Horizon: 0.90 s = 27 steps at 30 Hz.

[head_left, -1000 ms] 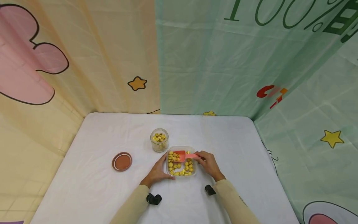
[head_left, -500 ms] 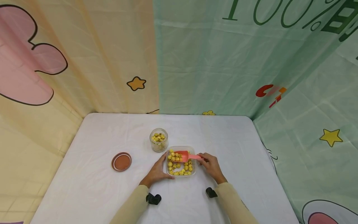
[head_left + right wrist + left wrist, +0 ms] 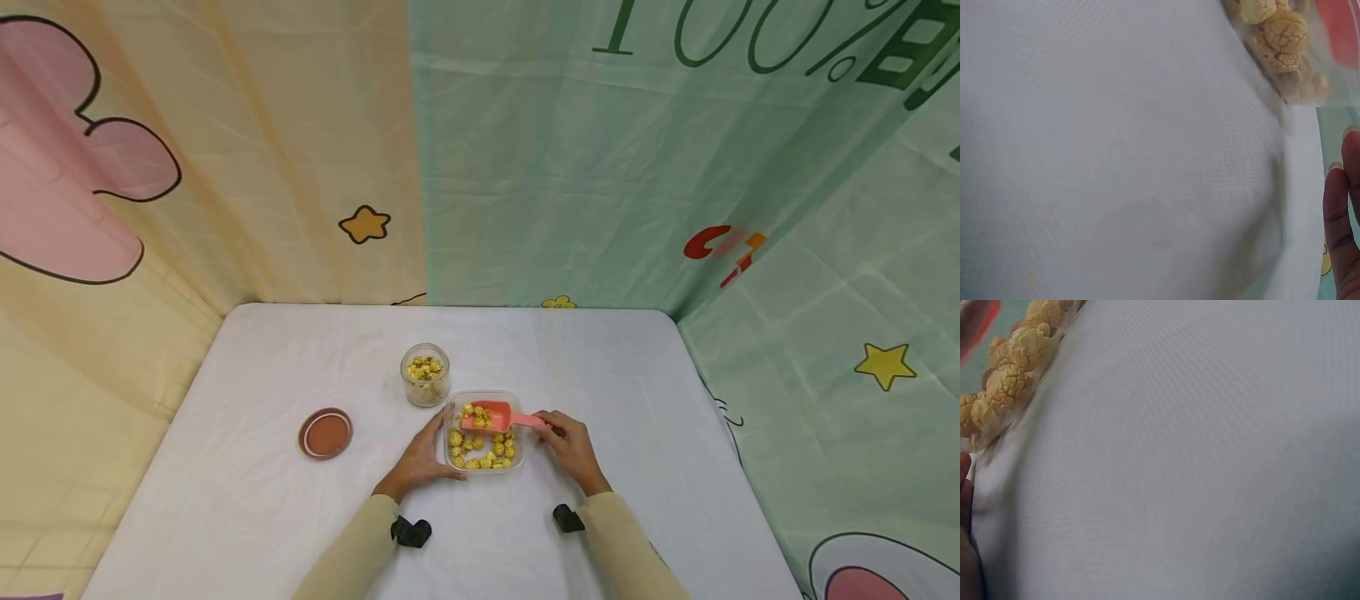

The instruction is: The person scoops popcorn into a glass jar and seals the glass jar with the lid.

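In the last second, the pink scoop (image 3: 501, 417) shifts slightly to the right inside the clear container (image 3: 482, 394), and pieces of yellow popcorn (image 3: 487, 460) now lie more plainly in its bowl. To me this suggests that the scoop is already loaded, at least partly. The right hand (image 3: 567, 443) moves the same way, its grip clamped on the end of the handle. The grip of the left hand (image 3: 417, 463) is closed around the left side of the container, thumb at the near edge, and this has not changed. The container stands on the white-covered table (image 3: 247, 500), just in front of the glass jar (image 3: 424, 395), which also holds popcorn; the brown lid (image 3: 326, 433) lies apart, to the left.

Some things are hard to see. I cannot tell if the scoop touches the container's bottom, nor count the pieces in it. The left fingertips are partly hidden by the container. Both wrist views cut off the hands and the scoop (only a blurred reddish patch remains at the edge).
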Each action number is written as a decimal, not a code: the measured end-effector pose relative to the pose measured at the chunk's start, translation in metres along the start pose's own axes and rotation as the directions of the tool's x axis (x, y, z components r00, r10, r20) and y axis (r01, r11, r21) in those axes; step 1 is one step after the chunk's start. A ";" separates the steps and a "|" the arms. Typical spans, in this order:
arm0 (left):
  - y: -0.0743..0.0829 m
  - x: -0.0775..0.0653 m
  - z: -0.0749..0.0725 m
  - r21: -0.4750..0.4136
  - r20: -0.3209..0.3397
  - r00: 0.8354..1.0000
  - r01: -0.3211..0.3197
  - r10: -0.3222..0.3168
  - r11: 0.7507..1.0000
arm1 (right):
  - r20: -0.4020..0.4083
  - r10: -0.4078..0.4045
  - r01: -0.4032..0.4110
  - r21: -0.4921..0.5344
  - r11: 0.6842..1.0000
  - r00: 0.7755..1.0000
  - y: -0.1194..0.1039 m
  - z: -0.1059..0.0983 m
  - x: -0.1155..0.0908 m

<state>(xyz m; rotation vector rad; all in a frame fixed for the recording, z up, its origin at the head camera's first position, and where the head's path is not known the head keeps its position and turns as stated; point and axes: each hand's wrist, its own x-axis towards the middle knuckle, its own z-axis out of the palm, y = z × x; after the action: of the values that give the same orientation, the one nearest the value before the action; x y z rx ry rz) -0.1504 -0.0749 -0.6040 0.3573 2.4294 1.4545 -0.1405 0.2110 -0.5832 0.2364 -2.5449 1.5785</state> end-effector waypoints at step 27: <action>-0.009 -0.015 -0.012 -0.005 -0.070 0.996 -0.053 0.052 0.999 | 0.025 -0.076 0.074 0.062 0.995 0.997 -0.056 -0.020 0.013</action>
<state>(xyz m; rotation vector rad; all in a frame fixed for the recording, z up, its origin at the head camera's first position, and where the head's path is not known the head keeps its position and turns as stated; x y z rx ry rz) -0.1415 -0.0940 -0.6046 0.3777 2.4865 1.5213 -0.1414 0.2035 -0.5227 0.3579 -2.4785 1.6382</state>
